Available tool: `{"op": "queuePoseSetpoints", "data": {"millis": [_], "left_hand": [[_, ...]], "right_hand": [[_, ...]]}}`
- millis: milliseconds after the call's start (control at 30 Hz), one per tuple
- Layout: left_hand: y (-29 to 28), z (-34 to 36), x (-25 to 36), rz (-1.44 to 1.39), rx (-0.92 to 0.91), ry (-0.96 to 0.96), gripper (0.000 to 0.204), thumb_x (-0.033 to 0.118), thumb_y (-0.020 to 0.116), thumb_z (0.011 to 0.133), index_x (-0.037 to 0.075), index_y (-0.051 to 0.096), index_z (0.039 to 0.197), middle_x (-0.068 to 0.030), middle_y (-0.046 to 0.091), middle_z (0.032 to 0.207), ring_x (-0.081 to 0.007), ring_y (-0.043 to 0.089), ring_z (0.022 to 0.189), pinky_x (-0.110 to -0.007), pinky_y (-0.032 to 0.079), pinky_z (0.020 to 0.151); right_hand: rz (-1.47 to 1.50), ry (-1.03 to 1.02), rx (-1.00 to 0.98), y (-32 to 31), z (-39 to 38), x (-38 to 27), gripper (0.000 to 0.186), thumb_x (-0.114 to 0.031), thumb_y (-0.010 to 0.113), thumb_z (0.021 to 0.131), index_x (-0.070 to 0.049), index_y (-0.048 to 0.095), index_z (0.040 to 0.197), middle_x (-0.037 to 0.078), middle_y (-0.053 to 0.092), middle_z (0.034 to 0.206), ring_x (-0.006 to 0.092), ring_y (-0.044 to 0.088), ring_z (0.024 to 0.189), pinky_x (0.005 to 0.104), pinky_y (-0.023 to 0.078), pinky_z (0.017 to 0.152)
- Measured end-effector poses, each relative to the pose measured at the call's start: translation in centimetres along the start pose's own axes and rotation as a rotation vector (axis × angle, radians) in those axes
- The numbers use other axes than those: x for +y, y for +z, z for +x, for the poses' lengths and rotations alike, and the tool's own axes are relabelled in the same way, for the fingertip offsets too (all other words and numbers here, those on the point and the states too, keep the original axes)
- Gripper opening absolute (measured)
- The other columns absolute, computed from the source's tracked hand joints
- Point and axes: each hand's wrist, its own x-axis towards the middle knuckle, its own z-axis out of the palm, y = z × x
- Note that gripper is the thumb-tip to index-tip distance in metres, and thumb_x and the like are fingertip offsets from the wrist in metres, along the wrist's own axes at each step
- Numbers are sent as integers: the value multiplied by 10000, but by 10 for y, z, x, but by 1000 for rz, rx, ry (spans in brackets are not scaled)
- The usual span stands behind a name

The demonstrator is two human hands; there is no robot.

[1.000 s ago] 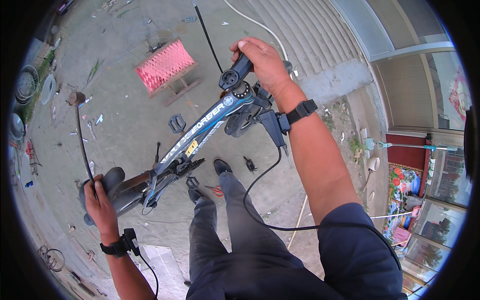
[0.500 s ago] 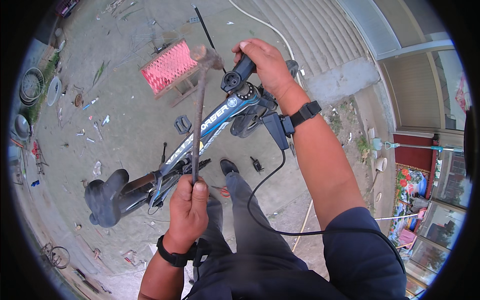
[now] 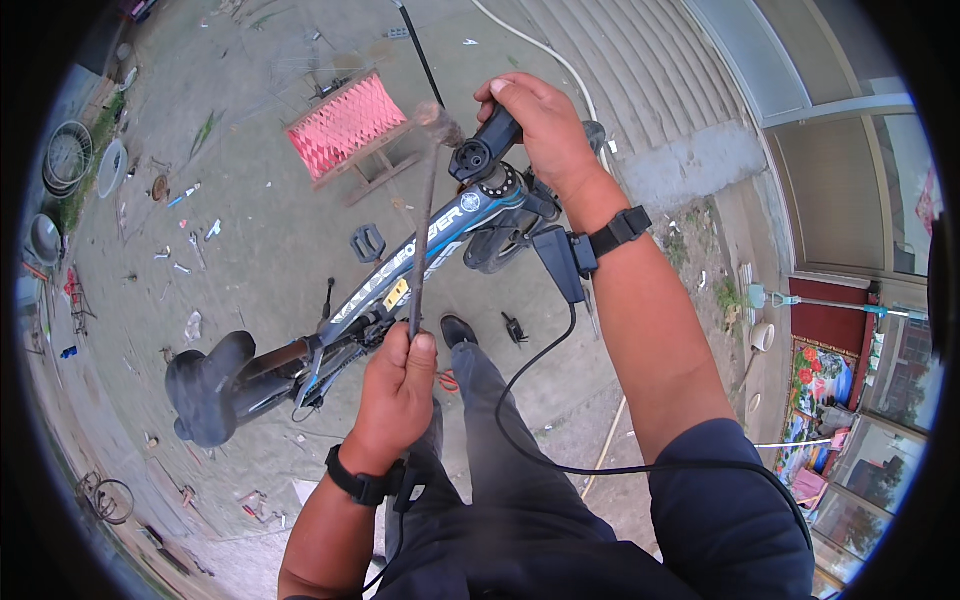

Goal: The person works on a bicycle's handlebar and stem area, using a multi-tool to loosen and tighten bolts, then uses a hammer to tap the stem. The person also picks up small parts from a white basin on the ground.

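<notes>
A blue and black bicycle frame (image 3: 450, 225) slants across the middle, its black saddle (image 3: 215, 385) at lower left. My left hand (image 3: 398, 385) is closed round the lower end of a hammer (image 3: 426, 215), its handle long and thin. The rusty hammer head (image 3: 436, 122) is up beside the bicycle stem (image 3: 476, 157); whether the two touch I cannot tell. My right hand (image 3: 545, 125) wraps the far end of the black stem, its fingers partly hidden behind it. Below the stem, a headset (image 3: 502, 183) with a ring of holes shows.
A stool with a pink woven top (image 3: 348, 128) stands beyond the bicycle. Scissors with red handles (image 3: 447, 381) lie near my shoe (image 3: 458, 330). A black cable (image 3: 530, 452) hangs from my right wrist. Steps (image 3: 640, 75) rise at the upper right, and small tools litter the ground leftward.
My left hand has moved up and slightly right, carrying the hammer head nearer to the stem. My right hand stays on the stem, shifted only slightly right in view.
</notes>
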Motion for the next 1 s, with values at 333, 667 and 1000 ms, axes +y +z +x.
{"op": "queuePoseSetpoints", "data": {"millis": [333, 667, 1000], "left_hand": [[11, -2, -9, -15, 11, 128, 297, 293, 449, 1124, 66, 483, 935, 30, 454, 716, -47, 395, 602, -236, 328, 532], [11, -1, 1, 25, 29, 224, 273, 266, 466, 1120, 68, 485, 933, 37, 453, 712, -46, 393, 613, -239, 337, 546], [7, -1, 8, 67, 16, 221, 276, 254, 439, 1124, 68, 484, 925, 45, 447, 714, -45, 389, 612, -240, 333, 543]], "right_hand": [[-37, -32, -2, 0, 1, -2, 282, -290, 586, 1024, -36, 706, 1053, 36, 681, 896, 118, 637, 821, 265, 517, 747], [-36, -24, -6, 2, 3, -3, 286, -291, 582, 1023, -33, 703, 1049, 44, 679, 898, 120, 628, 831, 273, 513, 761], [-3, -11, 7, 6, 0, -3, 309, -307, 575, 1015, -29, 710, 1029, 33, 664, 925, 116, 614, 874, 279, 512, 769]]}}
